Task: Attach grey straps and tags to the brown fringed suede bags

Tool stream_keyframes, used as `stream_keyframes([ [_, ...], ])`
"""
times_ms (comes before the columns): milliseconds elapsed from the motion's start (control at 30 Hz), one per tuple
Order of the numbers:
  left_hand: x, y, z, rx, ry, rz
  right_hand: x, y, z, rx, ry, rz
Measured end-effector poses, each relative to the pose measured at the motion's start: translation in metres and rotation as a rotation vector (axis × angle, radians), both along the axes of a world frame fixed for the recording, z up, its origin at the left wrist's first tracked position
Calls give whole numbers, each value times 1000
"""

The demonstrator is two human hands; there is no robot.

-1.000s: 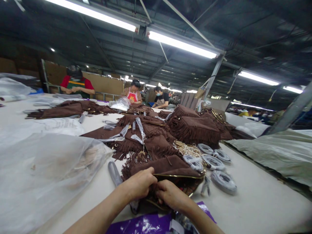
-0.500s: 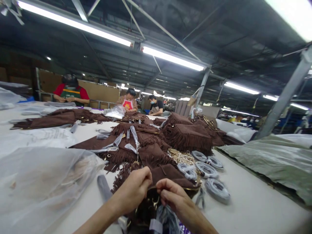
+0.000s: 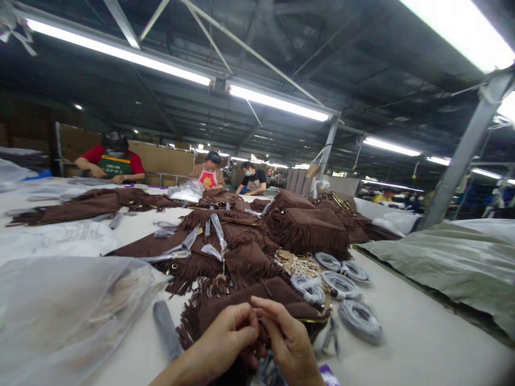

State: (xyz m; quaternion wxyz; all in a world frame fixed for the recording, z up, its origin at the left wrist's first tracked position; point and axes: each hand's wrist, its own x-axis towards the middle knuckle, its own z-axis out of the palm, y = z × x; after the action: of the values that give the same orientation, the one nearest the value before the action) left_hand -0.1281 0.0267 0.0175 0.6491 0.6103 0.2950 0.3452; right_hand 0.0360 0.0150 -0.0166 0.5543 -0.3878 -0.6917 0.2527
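Observation:
A brown fringed bag (image 3: 257,295) with a gold-coloured zip edge lies in front of me. Over its near side my left hand (image 3: 235,332) and my right hand (image 3: 284,332) meet, fingertips bent together in a pinch. Whatever sits between the fingers is too small or too hidden to name. Below the hands, part of a clear plastic wrap (image 3: 267,370) shows, mostly covered by them. Right of the bag lie coiled straps in plastic (image 3: 360,320). A plastic-wrapped strip (image 3: 166,324) rests to the left of my left hand.
More brown fringed bags (image 3: 316,230) are heaped across the white table (image 3: 406,327). Tags with cream strings (image 3: 301,265) lie beside the coils. A clear plastic bag (image 3: 68,311) covers the left, a green sheet (image 3: 450,262) the right. Several people work at the back.
My hands have come closer together and lower over the bag, hiding the metal clasp seen earlier. The view has shifted slightly. A co-worker at the far left has spread their arms wider.

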Motion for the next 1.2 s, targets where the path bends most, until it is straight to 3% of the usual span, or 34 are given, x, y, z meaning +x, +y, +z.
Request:
stream_keyframes([
  [100,0,3,-5,-7,-21,31,-4,0,-2,-109,101,-1],
  [267,2,5,-10,-65,-8,88,-2,-4,-13,-305,447,-143],
  [400,4,5,-9,-84,-12,98,2,-6,-17,-323,387,-93],
  [633,3,3,-13,-67,-5,120,-4,-4,-16,-153,282,63],
  [833,3,5,-5,-32,-8,217,-3,0,-35,-452,538,137],
  [967,1,5,-1,-68,9,203,-2,0,-43,-463,577,123],
  [1200,2,0,-4,251,138,202,-7,-8,-35,-428,543,64],
])
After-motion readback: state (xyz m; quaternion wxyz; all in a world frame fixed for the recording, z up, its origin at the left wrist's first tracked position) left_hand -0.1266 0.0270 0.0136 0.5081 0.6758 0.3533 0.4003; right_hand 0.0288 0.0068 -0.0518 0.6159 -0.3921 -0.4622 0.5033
